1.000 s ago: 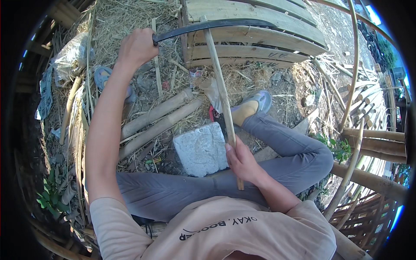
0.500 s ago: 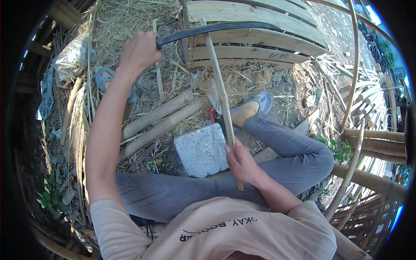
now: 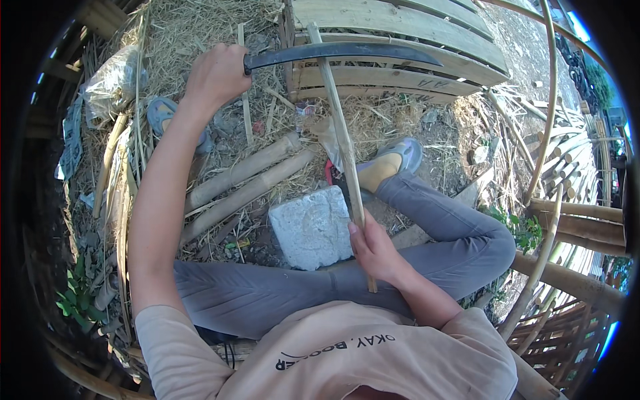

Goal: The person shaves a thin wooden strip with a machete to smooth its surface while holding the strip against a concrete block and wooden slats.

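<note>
My left hand (image 3: 217, 77), arm stretched far forward, is closed round the handle of a long dark curved machete (image 3: 380, 51). Its blade points right and crosses the upper part of a narrow wooden stick (image 3: 339, 120); whether the two touch I cannot tell. Near my lap, my right hand (image 3: 377, 250) grips the lower part of the stick, which slants away from me. Just left of the stick sits a pale, roughly square stone block (image 3: 310, 228) on the ground in front of my legs.
A slatted wooden crate (image 3: 400, 70) stands beyond the blade. Two bamboo lengths (image 3: 247, 180) lie left of the block, amid straw. A plastic bag (image 3: 115, 83) is at far left. Bamboo poles (image 3: 580, 280) and a pile of cut bamboo (image 3: 567, 160) are at right.
The machete has turned a little so more of its flat side shows, and its tip has shifted slightly right and down. The stick has hardly moved, and both hands keep their holds.
</note>
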The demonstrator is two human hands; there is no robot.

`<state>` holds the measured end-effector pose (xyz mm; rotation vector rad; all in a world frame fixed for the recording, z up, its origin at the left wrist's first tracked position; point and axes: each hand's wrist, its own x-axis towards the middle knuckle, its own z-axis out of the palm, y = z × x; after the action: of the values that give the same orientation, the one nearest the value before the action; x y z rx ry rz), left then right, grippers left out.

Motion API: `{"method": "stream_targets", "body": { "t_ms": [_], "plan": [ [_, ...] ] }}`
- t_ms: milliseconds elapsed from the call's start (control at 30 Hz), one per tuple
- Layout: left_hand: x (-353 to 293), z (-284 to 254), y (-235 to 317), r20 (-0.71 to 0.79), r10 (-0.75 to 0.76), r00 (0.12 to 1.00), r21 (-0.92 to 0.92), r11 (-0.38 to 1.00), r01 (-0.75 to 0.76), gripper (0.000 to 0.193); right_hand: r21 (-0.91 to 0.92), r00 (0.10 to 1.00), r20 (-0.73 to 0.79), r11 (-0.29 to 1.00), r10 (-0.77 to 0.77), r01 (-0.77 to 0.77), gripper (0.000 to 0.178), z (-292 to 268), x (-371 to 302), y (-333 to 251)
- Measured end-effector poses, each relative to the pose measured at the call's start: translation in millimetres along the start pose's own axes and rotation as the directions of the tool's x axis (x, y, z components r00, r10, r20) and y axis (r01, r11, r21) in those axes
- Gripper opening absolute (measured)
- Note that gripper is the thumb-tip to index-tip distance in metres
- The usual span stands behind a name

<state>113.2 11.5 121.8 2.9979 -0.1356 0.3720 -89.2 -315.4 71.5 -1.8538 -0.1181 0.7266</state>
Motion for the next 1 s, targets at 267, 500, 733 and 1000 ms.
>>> {"method": "stream_targets", "body": {
  "t_ms": [267, 500, 733, 1000],
  "plan": [
    [12.2, 3.8, -12.1, -0.018, -0.066, 0.998, 0.058, 0.996, 0.067, 0.024, -0.045, 0.998, -0.040, 0.998, -0.043, 0.041, 0.013, -0.4, 0.6, -1.5],
    [19.1, -6.6, -16.7, 0.025, -0.165, 0.986, 0.021, 0.986, 0.165, 0.018, -0.062, 0.998, -0.039, 0.997, -0.048, 0.046, 0.013, -2.4, -0.2, -9.8],
    [3.4, -8.1, 13.8, 0.031, -0.017, 0.999, -0.021, 1.000, 0.018, 0.014, -0.028, 1.000, -0.027, 1.000, -0.014, 0.013, 0.012, -1.3, 0.0, 0.9],
    [18.8, 3.8, -22.6, -0.008, -0.062, 0.998, -0.003, 0.998, 0.062, 0.014, -0.022, 0.999, -0.009, 0.999, -0.035, 0.034, 0.012, 3.4, -0.1, -1.5]
  ]
}}
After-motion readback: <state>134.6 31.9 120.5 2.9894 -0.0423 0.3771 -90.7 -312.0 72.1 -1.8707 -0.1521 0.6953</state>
